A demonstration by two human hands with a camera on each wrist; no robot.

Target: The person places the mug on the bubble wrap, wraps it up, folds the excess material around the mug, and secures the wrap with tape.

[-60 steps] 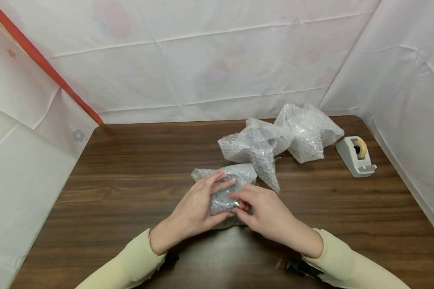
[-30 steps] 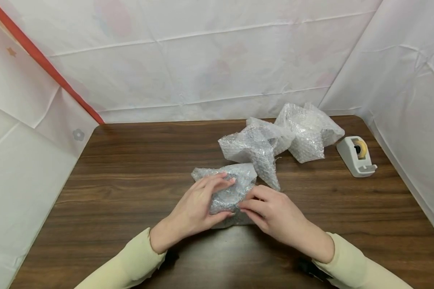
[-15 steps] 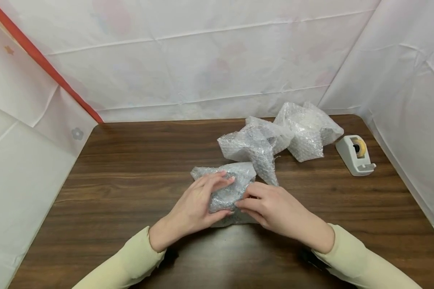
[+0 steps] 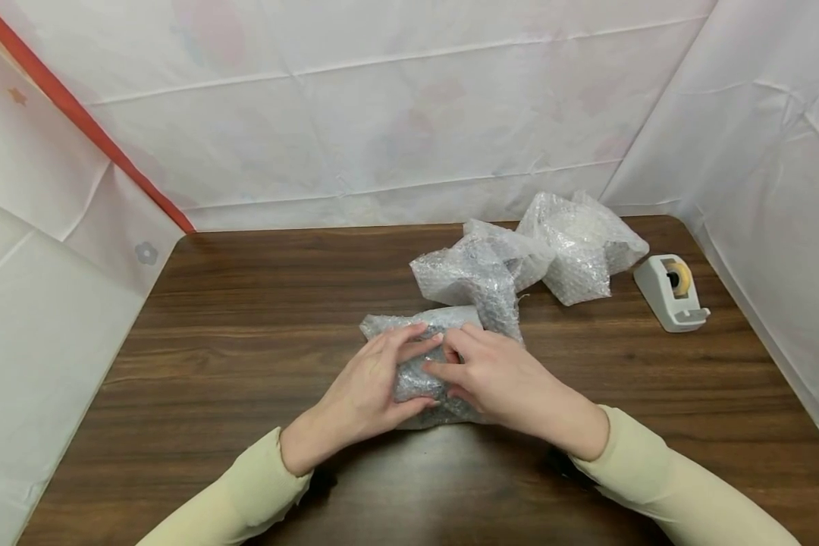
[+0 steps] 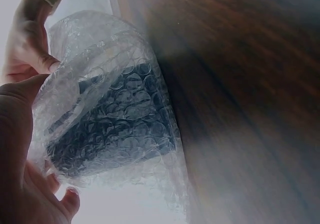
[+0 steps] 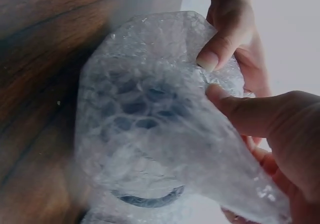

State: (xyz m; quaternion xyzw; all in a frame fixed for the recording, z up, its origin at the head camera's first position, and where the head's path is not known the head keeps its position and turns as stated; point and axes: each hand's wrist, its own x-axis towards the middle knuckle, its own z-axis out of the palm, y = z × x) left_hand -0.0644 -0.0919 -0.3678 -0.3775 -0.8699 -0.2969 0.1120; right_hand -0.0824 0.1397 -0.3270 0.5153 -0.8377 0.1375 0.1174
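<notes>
A dark object wrapped in clear bubble wrap (image 4: 412,383) lies near the table's front. My left hand (image 4: 365,387) holds this bundle from the left, fingers across its top and thumb along its near side. My right hand (image 4: 494,371) works at the wrap from the right, one finger reaching over the top and others curled at the fold. In the left wrist view, the dark block shows through the bubble wrap (image 5: 130,109). The right wrist view shows both thumb tips close together on the bubble wrap (image 6: 150,84); a dark curved edge shows through lower down.
Behind the bundle lies a crumpled bubble-wrap piece (image 4: 474,265), overlapping the bundle's back right corner in this view. Another bubble-wrap piece (image 4: 576,243) sits beyond it. A white tape dispenser (image 4: 670,292) with yellow tape stands at right. White sheeting encloses the wooden table (image 4: 259,303).
My right hand pulled slightly back to the right, then came left and up over the bundle again, its fingers rearranged. The left hand has stayed in place.
</notes>
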